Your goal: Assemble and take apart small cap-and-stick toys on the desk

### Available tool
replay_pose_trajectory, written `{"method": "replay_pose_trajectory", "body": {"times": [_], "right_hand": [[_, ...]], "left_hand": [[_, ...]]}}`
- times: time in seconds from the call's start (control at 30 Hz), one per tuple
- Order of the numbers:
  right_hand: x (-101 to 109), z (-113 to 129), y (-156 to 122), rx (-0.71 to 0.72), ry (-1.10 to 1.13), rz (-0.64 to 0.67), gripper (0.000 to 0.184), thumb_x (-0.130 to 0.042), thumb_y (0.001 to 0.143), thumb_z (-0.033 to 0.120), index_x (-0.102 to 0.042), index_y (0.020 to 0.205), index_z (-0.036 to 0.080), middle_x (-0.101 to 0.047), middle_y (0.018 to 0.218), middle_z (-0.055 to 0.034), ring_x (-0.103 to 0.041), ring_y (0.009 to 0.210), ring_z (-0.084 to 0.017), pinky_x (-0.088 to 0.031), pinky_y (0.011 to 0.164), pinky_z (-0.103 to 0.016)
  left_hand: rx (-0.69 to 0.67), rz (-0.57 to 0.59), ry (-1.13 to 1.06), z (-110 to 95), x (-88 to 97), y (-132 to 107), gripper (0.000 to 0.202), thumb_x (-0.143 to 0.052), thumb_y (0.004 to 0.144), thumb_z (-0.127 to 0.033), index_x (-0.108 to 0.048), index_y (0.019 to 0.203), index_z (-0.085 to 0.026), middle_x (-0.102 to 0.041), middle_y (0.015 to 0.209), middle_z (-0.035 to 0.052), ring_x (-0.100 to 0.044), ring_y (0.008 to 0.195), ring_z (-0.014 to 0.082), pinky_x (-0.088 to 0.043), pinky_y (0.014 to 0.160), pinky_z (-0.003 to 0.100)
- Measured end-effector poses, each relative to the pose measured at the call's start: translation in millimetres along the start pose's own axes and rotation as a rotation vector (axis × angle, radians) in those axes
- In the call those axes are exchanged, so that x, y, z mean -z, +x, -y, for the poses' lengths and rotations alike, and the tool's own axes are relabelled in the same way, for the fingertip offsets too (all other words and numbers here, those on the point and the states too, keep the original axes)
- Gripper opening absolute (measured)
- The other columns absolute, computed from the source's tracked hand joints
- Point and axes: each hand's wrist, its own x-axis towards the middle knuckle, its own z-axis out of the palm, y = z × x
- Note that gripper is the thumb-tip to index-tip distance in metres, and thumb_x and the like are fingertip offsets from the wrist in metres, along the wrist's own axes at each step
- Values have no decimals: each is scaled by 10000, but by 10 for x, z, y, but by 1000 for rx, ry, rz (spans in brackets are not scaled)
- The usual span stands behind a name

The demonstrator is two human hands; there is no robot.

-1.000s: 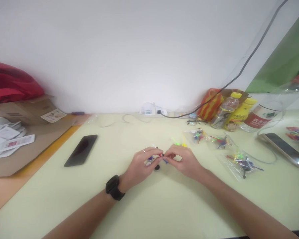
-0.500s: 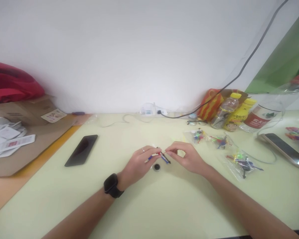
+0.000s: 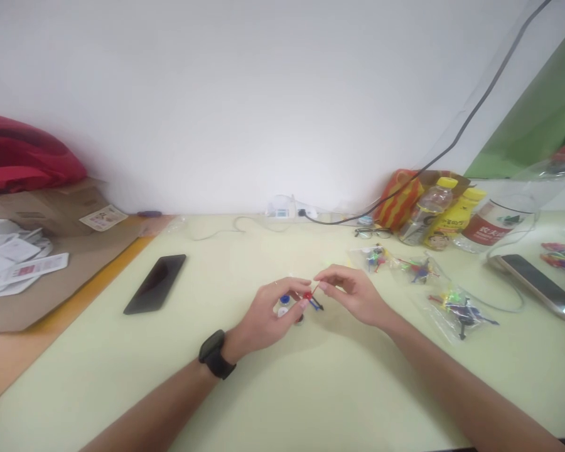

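My left hand (image 3: 266, 317), with a ring and a black watch on its wrist, is closed on a small red plastic piece (image 3: 307, 295) between thumb and fingers. Just right of it, my right hand (image 3: 353, 298) pinches a thin reddish strand (image 3: 316, 288) that runs down toward the red piece; whether they are joined I cannot tell. Thin blue and black pieces (image 3: 317, 304) show below the fingertips. A small blue-topped round piece (image 3: 284, 299) and a whitish round piece (image 3: 283, 311) appear within the curve of my left hand. A dark round piece is mostly hidden by my thumb.
At right lie clear bags of colourful plastic parts (image 3: 461, 311), a phone (image 3: 539, 282) and bottles (image 3: 454, 220). Glasses (image 3: 373, 233) rest near the wall. A black phone (image 3: 155, 284) lies at left, beside cardboard (image 3: 94, 263) with papers. A grey cable (image 3: 461, 129) hangs down the wall.
My left hand has turned and its fingers have parted somewhat, uncovering the blue and whitish round pieces. The strand in my right hand has tilted steeper. The dark round piece is now mostly covered.
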Motion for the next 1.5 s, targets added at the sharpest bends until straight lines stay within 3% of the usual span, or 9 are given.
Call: {"method": "replay_pose_trajectory", "body": {"times": [0.2, 0.33, 0.57, 0.63, 0.7, 0.77, 0.87, 1.13, 1.5], "right_hand": [[-55, -55, -41, 57, -17, -161, 447, -611, 1009, 378, -511, 1430, 264, -625, 894, -18, -626, 798, -171, -537, 740, -318], [-109, -36, -95, 144, -52, -116, 456, -517, 1058, 366, -424, 1499, 296, -578, 865, -8, -585, 781, -170, -513, 714, -309], [-221, -34, -132, 144, 37, -154, 748, -452, 1078, 394, 57, 1626, 378, -528, 926, 5, -518, 702, -157, -485, 645, -292], [-228, -49, -127, 138, 62, -199, 711, -475, 1067, 422, -28, 1619, 388, -529, 946, 6, -500, 679, -148, -469, 620, -284], [-205, -53, -120, 85, 77, -158, 454, -477, 1061, 470, -414, 1486, 325, -539, 879, 6, -479, 643, -142, -439, 583, -278], [-160, -41, -111, -16, 98, -31, 445, -401, 1072, 535, -681, 935, 217, -479, 663, 12, -410, 548, -132, -369, 518, -282], [-94, -3, -93, -109, 142, 73, 731, -294, 1076, 599, -388, 463, 212, -292, 465, 20, -290, 467, -118, -271, 489, -306], [-130, 78, -64, -67, 233, -36, 385, -668, 958, 525, -551, 778, 206, -518, 661, 31, -457, 595, -119, -374, 575, -271], [-223, 76, -87, -55, 223, 1, 300, -671, 963, 506, -592, 947, 217, -621, 856, -20, -604, 767, -155, -521, 707, -297]], "left_hand": [[110, -42, -183, 45, -6, 50, 196, -730, 944, -333, -724, 1063, -178, -758, 1022, 108, -724, 925, 215, -583, 843, 347], [157, -63, -264, 77, 0, 60, 209, -737, 944, -328, -709, 1075, -167, -756, 1051, 103, -721, 963, 207, -576, 878, 342], [193, -70, -318, 44, 10, 62, 225, -767, 919, -349, -721, 1023, -156, -752, 1021, 108, -717, 905, 206, -587, 788, 326], [189, -71, -313, 47, 9, 63, 221, -770, 916, -347, -725, 1019, -157, -754, 1011, 107, -714, 902, 204, -588, 797, 330], [184, -65, -312, 52, 8, 62, 221, -768, 918, -345, -727, 1027, -157, -758, 1008, 110, -714, 918, 209, -590, 824, 342], [181, -66, -312, 55, 7, 61, 223, -766, 920, -347, -726, 1031, -157, -761, 1016, 115, -716, 934, 217, -593, 840, 353], [182, -80, -308, 56, 7, 57, 222, -766, 919, -350, -724, 1027, -160, -761, 1025, 113, -717, 941, 216, -594, 838, 346], [189, -66, -311, 82, 2, 47, 212, -759, 926, -325, -718, 1055, -162, -755, 1039, 107, -713, 954, 213, -584, 844, 339], [191, -27, -306, 57, -17, 45, 201, -740, 940, -339, -717, 1046, -171, -743, 998, 94, -708, 906, 201, -591, 795, 327]]}}
